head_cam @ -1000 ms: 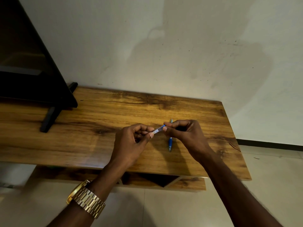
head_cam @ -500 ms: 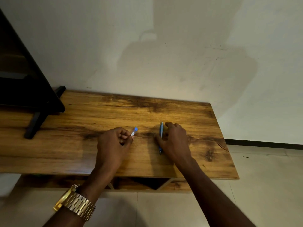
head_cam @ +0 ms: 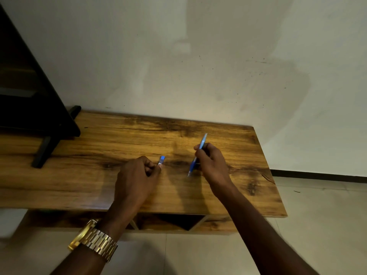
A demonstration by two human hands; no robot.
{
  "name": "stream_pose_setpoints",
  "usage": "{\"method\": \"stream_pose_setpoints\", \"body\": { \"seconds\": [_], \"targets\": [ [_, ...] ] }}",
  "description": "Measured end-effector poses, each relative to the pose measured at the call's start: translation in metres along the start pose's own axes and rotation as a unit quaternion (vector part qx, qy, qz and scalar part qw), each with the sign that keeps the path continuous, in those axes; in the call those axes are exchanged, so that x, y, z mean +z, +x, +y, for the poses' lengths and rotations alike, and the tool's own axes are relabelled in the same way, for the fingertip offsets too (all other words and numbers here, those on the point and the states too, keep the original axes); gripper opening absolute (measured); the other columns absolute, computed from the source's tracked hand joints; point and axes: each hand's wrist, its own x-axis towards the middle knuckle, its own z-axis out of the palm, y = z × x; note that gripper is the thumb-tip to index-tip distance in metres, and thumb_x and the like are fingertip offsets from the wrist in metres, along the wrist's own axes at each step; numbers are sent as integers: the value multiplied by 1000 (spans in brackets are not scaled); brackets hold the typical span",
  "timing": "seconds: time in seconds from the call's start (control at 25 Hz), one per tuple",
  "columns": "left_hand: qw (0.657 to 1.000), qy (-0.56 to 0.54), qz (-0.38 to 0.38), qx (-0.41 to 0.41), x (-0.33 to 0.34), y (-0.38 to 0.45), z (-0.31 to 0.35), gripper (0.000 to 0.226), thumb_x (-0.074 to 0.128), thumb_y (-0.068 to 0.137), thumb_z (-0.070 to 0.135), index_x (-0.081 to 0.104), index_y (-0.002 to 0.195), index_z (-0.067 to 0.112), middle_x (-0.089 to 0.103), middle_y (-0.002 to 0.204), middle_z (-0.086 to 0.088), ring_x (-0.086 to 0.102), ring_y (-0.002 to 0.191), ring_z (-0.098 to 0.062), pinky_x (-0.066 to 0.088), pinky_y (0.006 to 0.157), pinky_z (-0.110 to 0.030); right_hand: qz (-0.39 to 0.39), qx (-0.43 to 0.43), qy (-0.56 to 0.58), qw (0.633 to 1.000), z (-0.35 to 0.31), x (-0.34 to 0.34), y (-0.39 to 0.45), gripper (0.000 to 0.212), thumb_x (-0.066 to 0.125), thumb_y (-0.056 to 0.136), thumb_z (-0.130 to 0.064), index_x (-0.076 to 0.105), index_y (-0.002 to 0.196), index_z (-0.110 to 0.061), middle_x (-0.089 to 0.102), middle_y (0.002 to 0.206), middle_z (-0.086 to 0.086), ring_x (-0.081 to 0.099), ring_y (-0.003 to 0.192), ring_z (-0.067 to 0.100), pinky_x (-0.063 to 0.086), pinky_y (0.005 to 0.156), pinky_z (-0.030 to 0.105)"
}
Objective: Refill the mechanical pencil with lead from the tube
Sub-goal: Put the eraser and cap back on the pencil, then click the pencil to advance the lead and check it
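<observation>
My left hand is closed around a small clear lead tube with a blue cap; only the capped end sticks out past my fingertips. My right hand grips a blue mechanical pencil, held tilted above the wooden table. Its tip points down towards me and its back end points up towards the wall. The two hands are a short way apart, with the tube left of the pencil.
A black stand with a dark panel occupies the table's left end. The wall runs right behind the table. The table's right edge drops to a tiled floor. A gold watch is on my left wrist.
One second ago both hands were together at the tube. The right hand then went to the pencil lying on the table and has lifted it; the left hand kept the tube.
</observation>
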Motion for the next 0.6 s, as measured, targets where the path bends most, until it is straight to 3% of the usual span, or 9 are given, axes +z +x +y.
{"method": "stream_pose_setpoints", "body": {
  "seconds": [0.08,0.2,0.36,0.48,0.6],
  "targets": [
    [1000,-1,-12,9,1,2,3,23,71,97,55,72,94,32,72,82,14,68,75,-2,52,60,-27,-12,30,180,983,-9,-2,1,19,53,112,-16,65,98,-17,70,92,3,71,90,21,62,80,38],
    [999,26,-10,34,-3,-4,8,20,69,96,54,70,101,35,72,97,18,71,91,-8,61,70,-35,-38,13,379,924,-31,-10,-8,22,46,110,1,60,99,-12,68,82,9,69,75,22,61,79,41],
    [986,58,36,149,-19,-20,8,25,61,93,53,65,113,38,67,110,17,61,104,-11,53,69,-33,-42,-30,499,865,-74,-26,-26,22,41,107,2,60,112,-8,54,80,5,52,65,15,50,67,33],
    [970,143,72,183,-45,-14,-4,47,63,91,60,65,128,30,69,123,7,60,113,-18,55,83,-37,-81,-34,572,815,-113,-29,-39,26,39,107,-27,58,94,-15,42,76,-1,37,62,13,34,60,29],
    [972,204,-21,115,-46,-20,-17,96,58,81,83,48,155,24,50,159,-3,44,145,-25,46,111,-45,-117,-13,610,784,-125,-37,-55,55,43,101,-67,45,71,-21,27,62,-7,19,55,11,18,53,28]
  ]
}}
